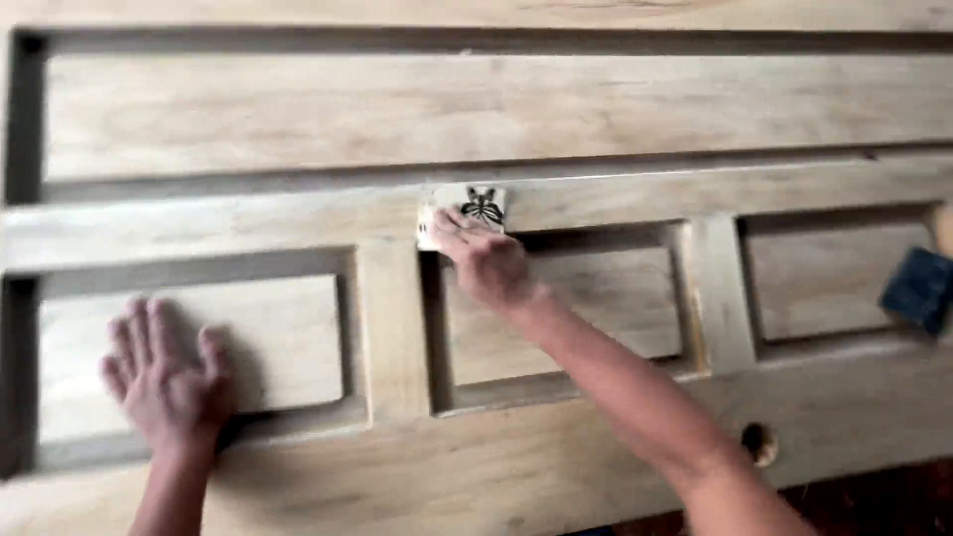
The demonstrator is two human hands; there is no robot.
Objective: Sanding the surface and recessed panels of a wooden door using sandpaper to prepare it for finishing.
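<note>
An unfinished wooden panelled door (pixel 397 516) lies flat and fills the view. My right hand (pixel 483 260) presses a folded pale sheet of sandpaper (pixel 475 205), with a black butterfly mark on its back, against the rail above the middle small panel. My left hand (pixel 164 382) rests flat, fingers spread, on the raised left small panel (pixel 288 337). It holds nothing.
A long raised panel (pixel 496 109) runs across the top of the door. A dark blue block (pixel 918 290) lies on the right small panel at the frame's edge. A round bored hole (pixel 760 443) sits in the lower rail near the door's front edge.
</note>
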